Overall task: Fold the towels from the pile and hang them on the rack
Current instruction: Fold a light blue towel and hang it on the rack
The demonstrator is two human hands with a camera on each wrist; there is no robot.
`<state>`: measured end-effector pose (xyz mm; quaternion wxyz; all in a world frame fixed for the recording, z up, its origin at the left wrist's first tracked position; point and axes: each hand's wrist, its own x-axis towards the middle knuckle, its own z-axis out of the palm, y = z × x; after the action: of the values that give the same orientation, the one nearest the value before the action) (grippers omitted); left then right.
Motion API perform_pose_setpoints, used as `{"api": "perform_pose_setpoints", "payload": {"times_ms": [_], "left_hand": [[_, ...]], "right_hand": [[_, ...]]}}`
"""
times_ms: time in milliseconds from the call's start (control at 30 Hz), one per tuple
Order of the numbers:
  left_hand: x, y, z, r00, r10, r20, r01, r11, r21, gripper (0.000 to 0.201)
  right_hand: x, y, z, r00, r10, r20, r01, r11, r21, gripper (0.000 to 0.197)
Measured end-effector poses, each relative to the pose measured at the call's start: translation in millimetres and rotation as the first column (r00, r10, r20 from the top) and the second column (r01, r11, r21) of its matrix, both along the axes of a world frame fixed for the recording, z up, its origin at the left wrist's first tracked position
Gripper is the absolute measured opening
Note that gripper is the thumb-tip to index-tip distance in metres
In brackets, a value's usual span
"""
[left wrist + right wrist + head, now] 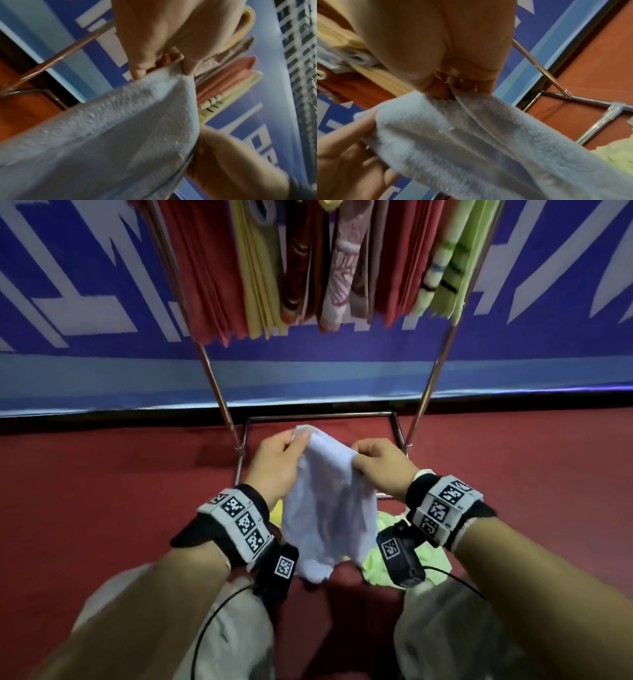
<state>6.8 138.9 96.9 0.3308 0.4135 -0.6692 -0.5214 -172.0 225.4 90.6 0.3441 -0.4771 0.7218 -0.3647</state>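
A pale blue towel (325, 508) hangs between my two hands above the red floor. My left hand (294, 445) pinches its upper left corner, and my right hand (358, 460) pinches the top edge a little lower to the right. The left wrist view shows the thumb and a finger of the left hand (159, 70) nipping the pale blue towel (106, 135) at a corner. From the right wrist, the right hand (452, 89) grips a hemmed edge of the pale blue towel (471, 148). The metal rack (219, 392) stands just ahead, hung with several folded towels (308, 261).
A light green towel (400, 559) of the pile lies on the floor under my right wrist. The rack's base frame (322, 416) rests on the red carpet in front of a blue and white banner wall (68, 302). My knees fill the lower part of the head view.
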Motion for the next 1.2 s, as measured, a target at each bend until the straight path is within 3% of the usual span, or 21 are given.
{"api": "perform_pose_setpoints", "payload": {"times_ms": [133, 233, 333, 533, 667, 867, 933, 1067, 1200], "left_hand": [[-3.1, -4.8, -17.3, 1.000, -0.013, -0.029, 0.015, 0.997, 0.080, 0.068], [-8.6, -15.9, -12.9, 0.990, 0.074, -0.117, -0.054, 0.985, 0.167, 0.045], [-0.9, -36.0, -4.9, 0.945, 0.241, -0.223, -0.171, 0.941, 0.293, 0.024], [2.0, -51.9, -2.8, 0.909, 0.365, -0.203, -0.276, 0.890, 0.364, 0.022], [3.5, -60.5, -6.2, 0.864, 0.462, -0.201, -0.353, 0.840, 0.413, 0.020], [9.7, -69.5, -11.3, 0.795, 0.576, -0.189, -0.470, 0.783, 0.407, 0.019], [13.9, -71.8, -12.4, 0.779, 0.602, -0.177, -0.495, 0.763, 0.416, 0.021], [16.0, -70.1, -11.0, 0.781, 0.597, -0.183, -0.491, 0.768, 0.412, 0.020], [13.0, -61.5, -6.8, 0.810, 0.543, -0.221, -0.443, 0.814, 0.376, 0.019]], "right_hand": [[-14.1, -2.5, -23.2, 1.000, -0.002, -0.014, 0.004, 0.996, 0.089, 0.032], [-22.7, -10.8, -28.0, 0.996, -0.080, -0.044, 0.083, 0.993, 0.080, 0.040], [-26.7, -15.2, -33.3, 0.975, -0.034, -0.218, 0.054, 0.995, 0.086, 0.039], [-42.2, -14.6, -44.0, 0.959, -0.174, -0.224, 0.197, 0.976, 0.088, 0.037], [-51.6, -10.4, -50.7, 0.938, -0.249, -0.242, 0.288, 0.947, 0.145, 0.021], [-64.4, -3.6, -41.1, 0.894, -0.400, -0.204, 0.429, 0.895, 0.122, 0.050], [-65.3, -3.3, -37.5, 0.890, -0.443, -0.110, 0.453, 0.887, 0.090, 0.054], [-51.9, -9.7, -19.5, 0.833, -0.448, 0.324, 0.455, 0.889, 0.060, 0.035], [-38.8, -13.5, -5.5, 0.742, -0.445, 0.501, 0.464, 0.881, 0.095, 0.016]]}}
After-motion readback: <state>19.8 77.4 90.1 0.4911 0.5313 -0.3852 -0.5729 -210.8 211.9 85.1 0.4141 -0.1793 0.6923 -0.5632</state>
